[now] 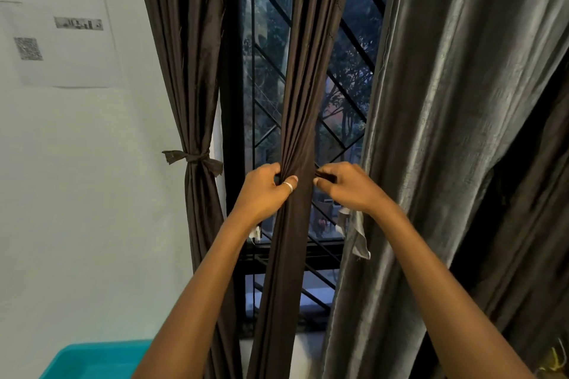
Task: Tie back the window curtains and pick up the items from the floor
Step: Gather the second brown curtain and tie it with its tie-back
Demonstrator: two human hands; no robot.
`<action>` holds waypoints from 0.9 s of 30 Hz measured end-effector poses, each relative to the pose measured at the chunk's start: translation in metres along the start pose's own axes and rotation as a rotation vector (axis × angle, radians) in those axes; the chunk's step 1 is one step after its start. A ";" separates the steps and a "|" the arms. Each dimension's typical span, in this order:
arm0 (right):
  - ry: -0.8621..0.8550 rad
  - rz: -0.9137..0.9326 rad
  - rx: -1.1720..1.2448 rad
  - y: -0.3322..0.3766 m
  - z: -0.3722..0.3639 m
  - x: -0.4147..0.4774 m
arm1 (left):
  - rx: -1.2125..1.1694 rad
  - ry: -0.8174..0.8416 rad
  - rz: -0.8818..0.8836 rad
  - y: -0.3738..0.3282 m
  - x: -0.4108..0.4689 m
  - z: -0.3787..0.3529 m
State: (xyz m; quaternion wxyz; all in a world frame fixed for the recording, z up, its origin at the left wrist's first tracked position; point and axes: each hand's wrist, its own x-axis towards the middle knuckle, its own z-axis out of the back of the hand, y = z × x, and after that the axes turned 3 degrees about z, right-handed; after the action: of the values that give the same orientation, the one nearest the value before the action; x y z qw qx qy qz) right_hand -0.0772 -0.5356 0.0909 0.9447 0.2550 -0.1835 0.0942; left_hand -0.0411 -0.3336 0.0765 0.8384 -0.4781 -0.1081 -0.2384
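We see the middle curtain [304, 86], dark brown, bunched into a narrow column in front of the window grille [268, 71]. Left hand [264, 191] grips that bunch at its left edge: fingers curled round behind the cloth, ringed thumb pressed across the front, so the gathered folds sit right inside the closed grip. Right hand [348, 188] is at the bunch's right edge, thumb and forefinger pinched tight on a dark tie strip [323, 175]. Only a short bit of the strip shows between the fingertips; we cannot tell where the rest runs behind the cloth. Both hands sit level with each other, the curtain between them and touching both.

Left curtain [191, 71], same dark brown, hangs beside the wall, already cinched by a knotted band [194, 158]. Grey curtain [446, 132] hangs loose to the right, just behind the right forearm. A pale cloth strip [357, 237] dangles below the right wrist against the grey curtain's edge. A printed paper [61, 24] is stuck on the wall upper left. A teal bin [92, 360] shows at the bottom left corner.
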 end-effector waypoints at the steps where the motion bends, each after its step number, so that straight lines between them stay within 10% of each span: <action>1: -0.027 -0.007 -0.023 0.001 -0.001 -0.001 | 0.031 -0.042 -0.014 0.001 0.001 -0.002; 7: -0.230 -0.148 -0.075 0.008 -0.009 -0.009 | 0.052 -0.251 -0.049 -0.010 -0.006 -0.018; 19: -0.354 -0.282 0.450 0.014 -0.012 -0.034 | -0.351 0.254 0.028 -0.017 -0.014 -0.027; 27: -0.353 -0.240 0.297 0.017 -0.006 -0.051 | -0.122 -0.049 -0.028 -0.027 -0.015 -0.040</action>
State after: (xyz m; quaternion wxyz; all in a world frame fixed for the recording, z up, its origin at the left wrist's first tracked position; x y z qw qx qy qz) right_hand -0.1266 -0.5219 0.0737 0.8548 0.4231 -0.2982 -0.0385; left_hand -0.0695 -0.3749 0.0693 0.8012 -0.5326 -0.1206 -0.2446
